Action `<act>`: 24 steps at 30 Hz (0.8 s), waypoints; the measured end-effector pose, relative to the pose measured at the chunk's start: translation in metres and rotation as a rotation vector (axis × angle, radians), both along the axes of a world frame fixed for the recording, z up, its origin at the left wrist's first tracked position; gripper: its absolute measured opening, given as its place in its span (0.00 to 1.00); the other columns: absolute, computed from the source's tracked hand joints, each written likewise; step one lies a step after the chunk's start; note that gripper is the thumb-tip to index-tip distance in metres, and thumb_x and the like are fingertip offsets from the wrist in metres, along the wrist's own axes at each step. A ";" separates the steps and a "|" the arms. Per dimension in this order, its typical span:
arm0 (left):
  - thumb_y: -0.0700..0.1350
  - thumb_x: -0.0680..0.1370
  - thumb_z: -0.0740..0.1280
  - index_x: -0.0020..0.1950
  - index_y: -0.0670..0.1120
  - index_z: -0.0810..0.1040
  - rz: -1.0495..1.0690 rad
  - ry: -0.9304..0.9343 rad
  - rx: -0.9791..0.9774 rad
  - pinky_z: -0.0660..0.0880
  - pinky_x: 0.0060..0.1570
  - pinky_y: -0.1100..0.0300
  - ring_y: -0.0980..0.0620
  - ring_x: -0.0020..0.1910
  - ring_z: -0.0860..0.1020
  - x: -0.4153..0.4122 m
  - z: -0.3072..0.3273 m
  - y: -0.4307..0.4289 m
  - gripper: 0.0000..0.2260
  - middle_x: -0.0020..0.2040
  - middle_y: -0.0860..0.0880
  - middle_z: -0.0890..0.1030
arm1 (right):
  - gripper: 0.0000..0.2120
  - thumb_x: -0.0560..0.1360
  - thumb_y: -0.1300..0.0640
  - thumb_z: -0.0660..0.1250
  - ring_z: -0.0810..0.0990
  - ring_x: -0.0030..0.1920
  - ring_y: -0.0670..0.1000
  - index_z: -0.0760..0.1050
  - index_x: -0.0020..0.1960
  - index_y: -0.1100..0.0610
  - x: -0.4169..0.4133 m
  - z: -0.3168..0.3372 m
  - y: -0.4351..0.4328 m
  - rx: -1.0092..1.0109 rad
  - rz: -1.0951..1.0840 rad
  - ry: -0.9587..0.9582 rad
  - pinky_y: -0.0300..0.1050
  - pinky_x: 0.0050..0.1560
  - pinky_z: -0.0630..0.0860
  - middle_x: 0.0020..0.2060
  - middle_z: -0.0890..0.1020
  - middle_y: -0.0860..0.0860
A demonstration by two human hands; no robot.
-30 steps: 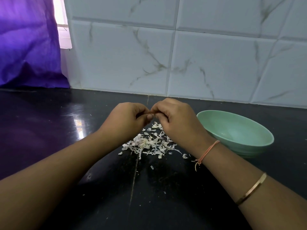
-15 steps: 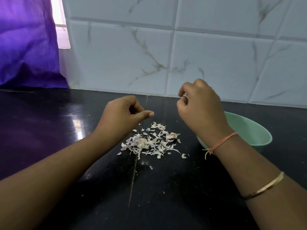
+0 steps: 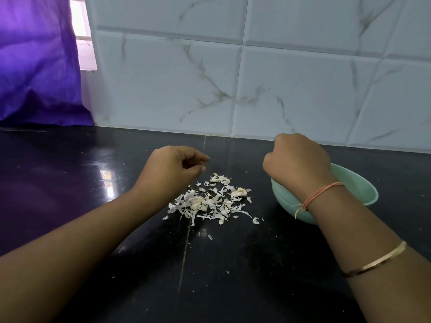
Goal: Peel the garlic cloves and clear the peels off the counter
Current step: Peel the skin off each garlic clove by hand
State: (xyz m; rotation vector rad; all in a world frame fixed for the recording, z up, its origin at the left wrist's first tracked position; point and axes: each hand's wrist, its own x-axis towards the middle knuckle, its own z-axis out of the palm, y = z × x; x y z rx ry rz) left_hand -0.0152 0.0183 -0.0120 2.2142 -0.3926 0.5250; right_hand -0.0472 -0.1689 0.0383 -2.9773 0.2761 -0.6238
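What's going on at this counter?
A person is peeling garlic by hand. Their right hand hangs curled over a pale green bowl, whatever it holds hidden. The left hand hovers loosely curled near a pile of white papery garlic peels on the black stone counter.

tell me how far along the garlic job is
Done: some peeling, judging by the pile of pale papery garlic peels on the black counter. In hand: the right hand hangs curled over the pale green bowl, whatever it holds hidden. Left: clearing that pile.
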 end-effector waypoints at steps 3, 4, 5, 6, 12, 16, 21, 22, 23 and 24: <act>0.42 0.72 0.72 0.49 0.53 0.80 0.007 0.009 -0.007 0.68 0.33 0.79 0.67 0.33 0.77 0.001 0.000 0.001 0.09 0.34 0.59 0.80 | 0.10 0.75 0.60 0.57 0.73 0.54 0.60 0.73 0.53 0.60 0.006 -0.003 0.005 -0.045 0.127 -0.174 0.46 0.44 0.65 0.51 0.75 0.57; 0.44 0.72 0.72 0.48 0.53 0.80 0.014 0.015 -0.012 0.70 0.34 0.78 0.66 0.33 0.78 0.001 0.000 0.002 0.08 0.34 0.59 0.80 | 0.10 0.76 0.61 0.57 0.72 0.53 0.58 0.74 0.53 0.60 0.008 -0.006 0.009 -0.052 0.199 -0.219 0.45 0.44 0.65 0.51 0.75 0.57; 0.45 0.71 0.73 0.46 0.54 0.81 0.021 0.022 -0.021 0.73 0.37 0.74 0.64 0.34 0.79 0.001 0.001 0.002 0.06 0.34 0.58 0.81 | 0.10 0.76 0.61 0.57 0.72 0.52 0.57 0.74 0.53 0.60 0.009 -0.009 0.012 -0.058 0.273 -0.243 0.44 0.44 0.65 0.50 0.75 0.56; 0.47 0.71 0.73 0.43 0.54 0.80 0.028 0.027 -0.030 0.76 0.40 0.69 0.63 0.34 0.80 0.001 0.001 0.002 0.04 0.33 0.58 0.81 | 0.10 0.76 0.62 0.57 0.72 0.52 0.56 0.74 0.53 0.60 0.010 -0.012 0.016 -0.058 0.346 -0.256 0.44 0.45 0.66 0.50 0.75 0.55; 0.52 0.71 0.72 0.35 0.52 0.80 0.098 0.028 -0.014 0.78 0.44 0.53 0.54 0.36 0.81 0.002 0.002 0.002 0.07 0.32 0.55 0.82 | 0.16 0.76 0.66 0.56 0.72 0.59 0.54 0.75 0.60 0.56 0.024 -0.039 0.035 -0.049 0.561 -0.056 0.48 0.55 0.71 0.57 0.76 0.53; 0.47 0.74 0.69 0.39 0.55 0.76 0.121 0.025 -0.056 0.76 0.44 0.58 0.58 0.38 0.79 0.004 0.000 0.000 0.05 0.35 0.57 0.81 | 0.25 0.74 0.70 0.56 0.72 0.64 0.54 0.72 0.66 0.53 0.039 -0.051 0.041 0.058 0.561 0.162 0.46 0.62 0.70 0.64 0.75 0.53; 0.46 0.74 0.68 0.45 0.54 0.77 0.117 0.046 -0.068 0.73 0.41 0.61 0.60 0.38 0.77 0.004 -0.001 -0.001 0.03 0.37 0.56 0.81 | 0.25 0.74 0.70 0.57 0.71 0.65 0.55 0.70 0.69 0.54 0.051 -0.059 0.041 0.067 0.540 0.255 0.46 0.64 0.69 0.64 0.74 0.55; 0.46 0.74 0.68 0.45 0.54 0.77 0.116 0.047 -0.072 0.73 0.42 0.61 0.60 0.38 0.77 0.005 -0.001 -0.001 0.03 0.37 0.56 0.81 | 0.24 0.74 0.70 0.57 0.72 0.64 0.55 0.71 0.67 0.55 0.053 -0.060 0.041 0.057 0.540 0.253 0.47 0.63 0.70 0.63 0.76 0.55; 0.46 0.74 0.68 0.45 0.54 0.77 0.114 0.046 -0.074 0.73 0.42 0.61 0.59 0.38 0.78 0.005 -0.002 -0.001 0.03 0.37 0.56 0.81 | 0.23 0.74 0.70 0.57 0.73 0.63 0.55 0.73 0.66 0.55 0.055 -0.062 0.040 0.048 0.538 0.244 0.47 0.62 0.70 0.61 0.77 0.55; 0.46 0.74 0.68 0.45 0.55 0.77 0.112 0.046 -0.077 0.74 0.42 0.61 0.59 0.38 0.78 0.005 -0.002 -0.001 0.03 0.37 0.56 0.81 | 0.21 0.75 0.69 0.58 0.73 0.62 0.55 0.74 0.65 0.55 0.057 -0.063 0.040 0.044 0.538 0.230 0.47 0.61 0.71 0.60 0.77 0.55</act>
